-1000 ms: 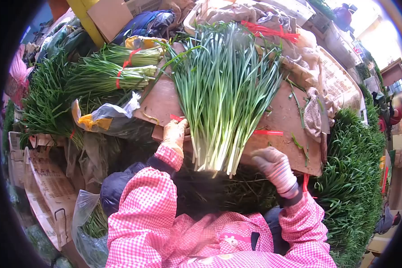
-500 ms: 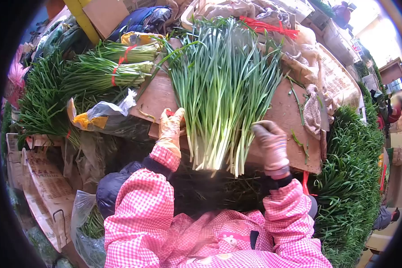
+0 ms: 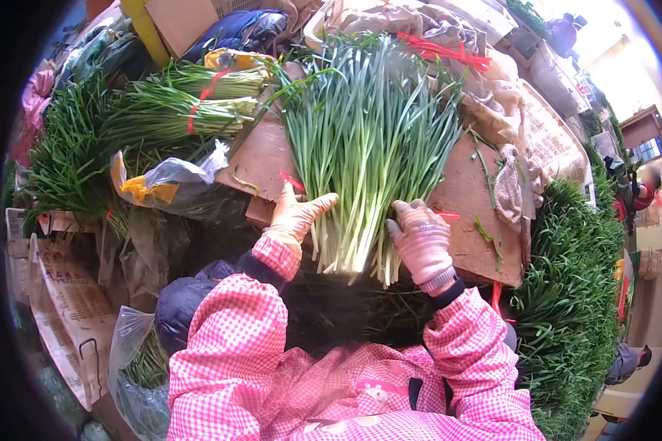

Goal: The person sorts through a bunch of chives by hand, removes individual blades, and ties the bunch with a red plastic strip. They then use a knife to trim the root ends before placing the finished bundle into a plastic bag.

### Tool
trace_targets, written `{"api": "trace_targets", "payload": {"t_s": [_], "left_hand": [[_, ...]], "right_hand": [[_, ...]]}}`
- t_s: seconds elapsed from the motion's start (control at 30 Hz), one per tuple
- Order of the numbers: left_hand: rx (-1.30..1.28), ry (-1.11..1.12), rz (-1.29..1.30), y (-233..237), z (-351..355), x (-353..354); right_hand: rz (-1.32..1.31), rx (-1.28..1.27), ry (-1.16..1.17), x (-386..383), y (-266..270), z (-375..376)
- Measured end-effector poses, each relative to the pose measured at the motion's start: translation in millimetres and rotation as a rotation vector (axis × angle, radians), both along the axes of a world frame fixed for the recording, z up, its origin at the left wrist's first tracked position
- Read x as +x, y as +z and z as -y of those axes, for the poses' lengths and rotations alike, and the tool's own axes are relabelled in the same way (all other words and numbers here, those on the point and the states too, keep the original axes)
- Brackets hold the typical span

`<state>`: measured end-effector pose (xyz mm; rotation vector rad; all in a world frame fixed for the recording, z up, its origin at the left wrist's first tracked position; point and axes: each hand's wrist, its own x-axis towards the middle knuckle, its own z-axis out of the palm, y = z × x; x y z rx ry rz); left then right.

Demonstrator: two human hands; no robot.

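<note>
- Nearest the wearer, pink checked sleeves (image 3: 228, 345) reach forward from a pink top, and a clear plastic bag (image 3: 143, 375) with greens inside lies at the left.
- The left hand (image 3: 294, 217), gloved, is spread wide, its thumb stretched away from the fingers and against the stalks' left side.
- The right hand (image 3: 423, 242), also gloved, is at the right side of the stalks, thumb and fingers parted, fingertips touching the outer ones.
- Between the hands is a loose spread of long green stalks (image 3: 368, 162), pale ends toward the wearer and just past the near edge of a brown board (image 3: 460, 184), dark leaves fanning away.
- A red strip shows at each side of the stalks, one (image 3: 292, 181) by the left hand, one (image 3: 447, 215) by the right; whether they join underneath cannot be seen.
- To the left, beyond a plastic bag with yellow patches (image 3: 180, 176), lie bundles with red ties (image 3: 191, 117).
- To the right stands a thick mass of leafy greens (image 3: 570, 294).
- Past the leaf tips, more red strips (image 3: 449, 51) lie on crumpled cloth.
- Farther off at the right, a person in red (image 3: 645, 192) is near a window (image 3: 647, 149).
</note>
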<state>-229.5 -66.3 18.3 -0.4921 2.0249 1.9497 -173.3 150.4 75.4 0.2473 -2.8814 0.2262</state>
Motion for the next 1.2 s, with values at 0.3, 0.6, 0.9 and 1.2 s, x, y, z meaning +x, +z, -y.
{"api": "trace_targets", "payload": {"t_s": [0.3,0.6,0.9,1.2], "left_hand": [[0.018,-0.09,-0.078,1,8,1],[0.244,-0.051,-0.042,-4,7,-2],[-0.1,-0.133,-0.053,9,13,-3],[0.051,-0.212,-0.025,-35,19,-17]], "right_hand": [[0.247,-1.564,-0.184,-21,54,-33],[0.137,0.196,0.405,-25,45,94],[0.587,0.436,0.798,-1,27,107],[0.185,0.509,0.41,-25,19,116]]}}
